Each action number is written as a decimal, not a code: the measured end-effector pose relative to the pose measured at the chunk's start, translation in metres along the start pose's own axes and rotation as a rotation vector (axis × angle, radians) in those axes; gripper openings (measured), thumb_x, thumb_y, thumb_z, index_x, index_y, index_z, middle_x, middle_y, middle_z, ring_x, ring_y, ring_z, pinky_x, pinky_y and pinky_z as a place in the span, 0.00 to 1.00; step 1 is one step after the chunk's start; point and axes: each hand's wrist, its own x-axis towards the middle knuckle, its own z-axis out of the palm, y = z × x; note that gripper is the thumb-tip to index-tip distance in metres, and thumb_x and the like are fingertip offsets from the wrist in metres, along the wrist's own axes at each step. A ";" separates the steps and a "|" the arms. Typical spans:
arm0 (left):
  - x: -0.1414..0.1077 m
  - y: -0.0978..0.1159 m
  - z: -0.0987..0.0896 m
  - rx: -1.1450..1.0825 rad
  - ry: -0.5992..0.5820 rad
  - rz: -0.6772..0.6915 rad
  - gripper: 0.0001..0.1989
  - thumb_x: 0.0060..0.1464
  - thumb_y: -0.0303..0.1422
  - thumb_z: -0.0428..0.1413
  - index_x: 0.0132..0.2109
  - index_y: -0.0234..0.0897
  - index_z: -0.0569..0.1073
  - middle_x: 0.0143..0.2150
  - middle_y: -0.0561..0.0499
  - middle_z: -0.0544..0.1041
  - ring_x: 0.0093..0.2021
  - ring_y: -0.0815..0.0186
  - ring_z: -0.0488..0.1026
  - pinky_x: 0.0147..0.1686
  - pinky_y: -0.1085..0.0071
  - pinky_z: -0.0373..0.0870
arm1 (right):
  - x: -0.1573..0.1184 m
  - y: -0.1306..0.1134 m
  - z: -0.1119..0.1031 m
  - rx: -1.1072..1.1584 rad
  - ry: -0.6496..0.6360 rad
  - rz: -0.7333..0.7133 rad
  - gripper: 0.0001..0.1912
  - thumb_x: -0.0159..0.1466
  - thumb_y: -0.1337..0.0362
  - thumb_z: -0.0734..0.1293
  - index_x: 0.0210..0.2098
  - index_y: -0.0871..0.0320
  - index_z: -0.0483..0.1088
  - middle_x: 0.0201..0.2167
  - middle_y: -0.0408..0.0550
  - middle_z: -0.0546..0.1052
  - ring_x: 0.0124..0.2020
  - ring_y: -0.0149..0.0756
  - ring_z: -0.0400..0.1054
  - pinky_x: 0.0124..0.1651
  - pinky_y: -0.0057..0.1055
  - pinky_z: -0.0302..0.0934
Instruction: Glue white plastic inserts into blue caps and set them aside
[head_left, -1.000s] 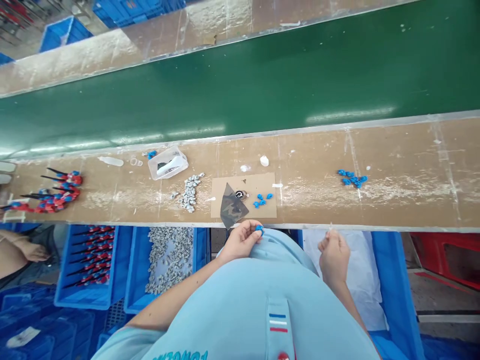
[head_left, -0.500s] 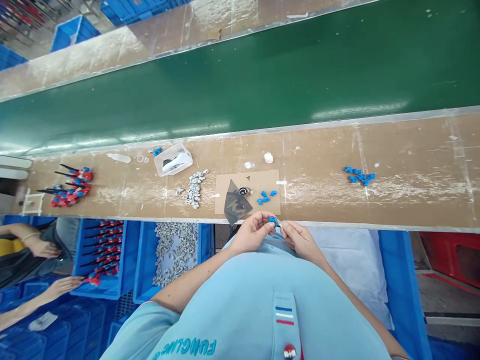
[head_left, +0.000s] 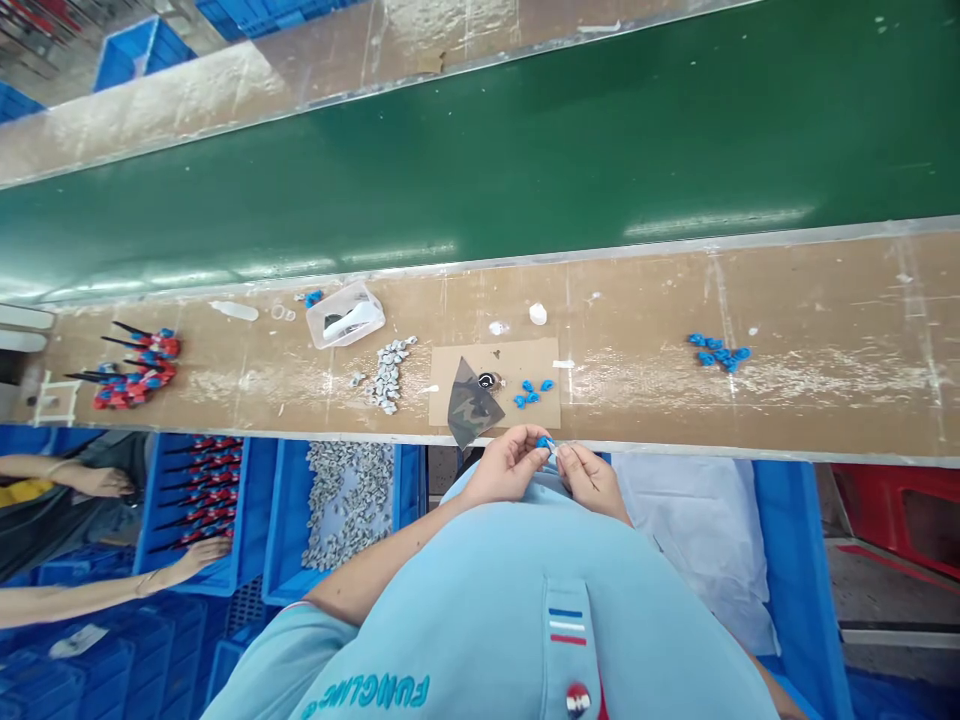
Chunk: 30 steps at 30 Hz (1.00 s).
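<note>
Close to my body, just past the table's near edge, my left hand (head_left: pixel 510 465) is closed, pinching a small blue plastic part (head_left: pixel 545 441) between thumb and fingers. My right hand (head_left: pixel 594 480) is closed beside it, its fingertips almost meeting the part. A small pale bit shows between the two hands, too small to name. On the table ahead lies a cardboard sheet (head_left: pixel 517 352) bearing several more blue parts (head_left: pixel 529 397), a small dark round container (head_left: pixel 489 381) and a dark camouflage-patterned piece (head_left: pixel 469 405).
Small grey parts (head_left: pixel 388 375) lie left of the cardboard, near a clear plastic box (head_left: pixel 356 290). Blue parts (head_left: pixel 720 353) form a group at right. Red-and-blue assemblies (head_left: pixel 142 375) stand far left. A co-worker's hand (head_left: pixel 202 553) reaches into a blue crate (head_left: pixel 255 510). A green belt (head_left: pixel 525 170) runs behind.
My right hand has turned slightly and its fingers have drawn in against the blue part. The co-worker's hand has moved right and further into the crate of red pieces.
</note>
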 end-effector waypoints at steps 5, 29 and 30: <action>-0.006 -0.003 -0.006 0.025 0.044 0.009 0.13 0.48 0.36 0.60 0.38 0.34 0.68 0.31 0.53 0.70 0.30 0.72 0.66 0.33 0.74 0.66 | 0.000 0.011 -0.021 0.226 0.406 0.125 0.22 0.61 0.44 0.60 0.21 0.53 0.55 0.14 0.33 0.49 0.15 0.26 0.41 0.17 0.26 0.42; 0.110 -0.044 -0.018 1.158 0.023 0.167 0.12 0.53 0.20 0.49 0.42 0.35 0.71 0.42 0.43 0.71 0.47 0.57 0.68 0.51 0.61 0.63 | 0.071 0.054 -0.159 -0.433 0.713 0.133 0.17 0.58 0.52 0.56 0.28 0.57 0.70 0.29 0.51 0.74 0.35 0.42 0.66 0.40 0.36 0.58; 0.112 -0.045 -0.019 1.181 0.022 0.180 0.13 0.53 0.20 0.49 0.43 0.35 0.71 0.43 0.43 0.71 0.47 0.58 0.68 0.51 0.60 0.63 | 0.077 0.052 -0.170 -0.463 0.751 0.136 0.15 0.57 0.54 0.57 0.29 0.57 0.70 0.31 0.53 0.74 0.37 0.43 0.66 0.41 0.37 0.57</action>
